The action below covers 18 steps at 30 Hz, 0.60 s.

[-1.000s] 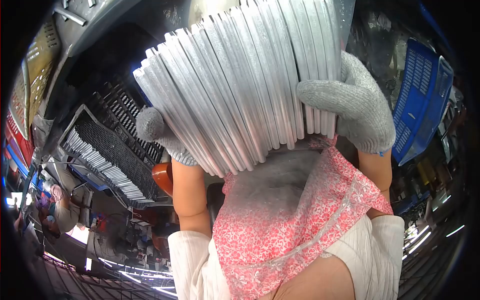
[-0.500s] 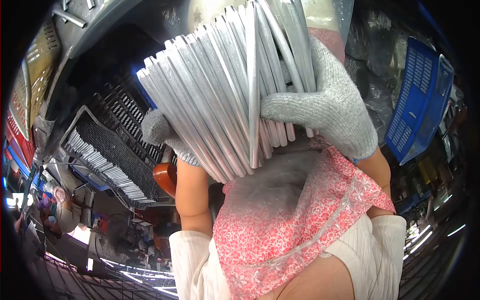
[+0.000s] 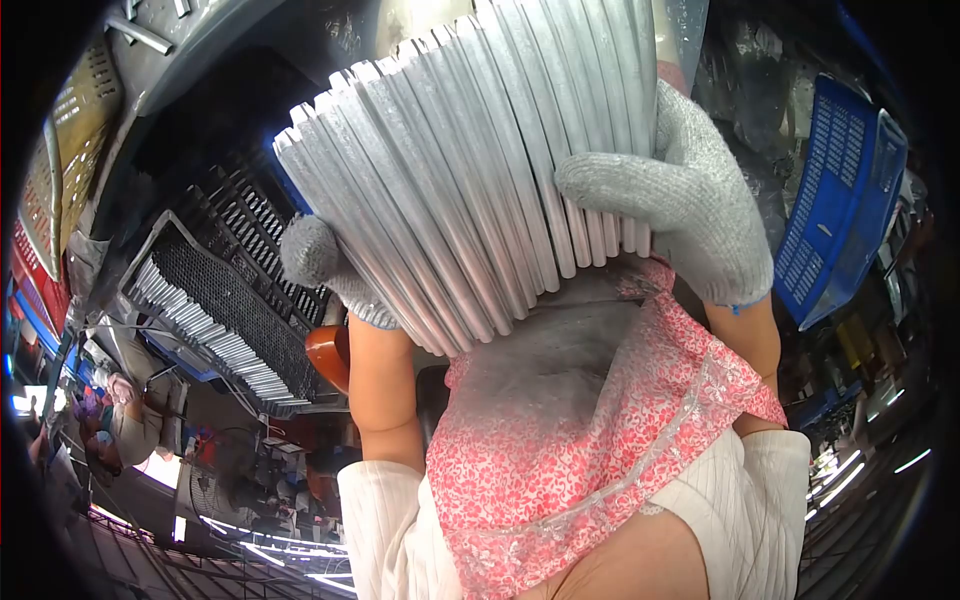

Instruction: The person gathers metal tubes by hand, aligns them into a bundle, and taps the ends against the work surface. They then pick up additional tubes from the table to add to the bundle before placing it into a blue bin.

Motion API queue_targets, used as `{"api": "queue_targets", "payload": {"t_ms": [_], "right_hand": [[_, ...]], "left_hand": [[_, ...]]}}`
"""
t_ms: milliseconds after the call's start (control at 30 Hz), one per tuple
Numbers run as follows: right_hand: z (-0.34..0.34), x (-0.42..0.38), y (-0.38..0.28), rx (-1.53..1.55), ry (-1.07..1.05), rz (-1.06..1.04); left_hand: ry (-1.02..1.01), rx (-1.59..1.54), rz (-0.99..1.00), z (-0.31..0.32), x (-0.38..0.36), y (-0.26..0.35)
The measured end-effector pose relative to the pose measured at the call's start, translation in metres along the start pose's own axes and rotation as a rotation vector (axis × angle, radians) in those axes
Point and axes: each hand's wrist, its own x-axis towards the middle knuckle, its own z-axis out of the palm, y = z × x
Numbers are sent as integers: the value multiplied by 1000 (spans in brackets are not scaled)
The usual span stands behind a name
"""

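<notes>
A wide row of silver metal tubes (image 3: 450, 180), packed side by side, spans the space between my two gloved hands above the lap. My left hand (image 3: 325, 265), in a grey knit glove, grips the row's left end, its thumb in front and the other fingers hidden behind. At the right end my right hand (image 3: 695, 200), also in a grey glove, holds the tubes with its thumb across their front. Below the tubes lies a pink floral apron (image 3: 560, 450) with a dark grey smudge.
A black mesh crate (image 3: 240, 310) with a row of similar tubes stands at the left. At the right is a blue plastic basket (image 3: 825, 200). A few loose tubes (image 3: 140, 36) lie at the upper left. A person (image 3: 135, 420) is in the left background.
The tubes that were slanted across the front and spread near my right hand now lie in line with the others. My right hand has shifted slightly to the right.
</notes>
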Motion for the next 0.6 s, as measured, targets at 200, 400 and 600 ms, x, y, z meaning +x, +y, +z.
{"api": "queue_targets", "payload": {"t_ms": [200, 400, 600], "right_hand": [[-8, 1, 0, 97, -48, 112], [18, 1, -3, 59, -48, -50], [3, 1, -5, 76, -64, -35]], "left_hand": [[3, 12, 7, -1, 1, 1], [-6, 27, 17, 2, -1, 0], [-1, 56, 33, 1, 1, 3]]}}
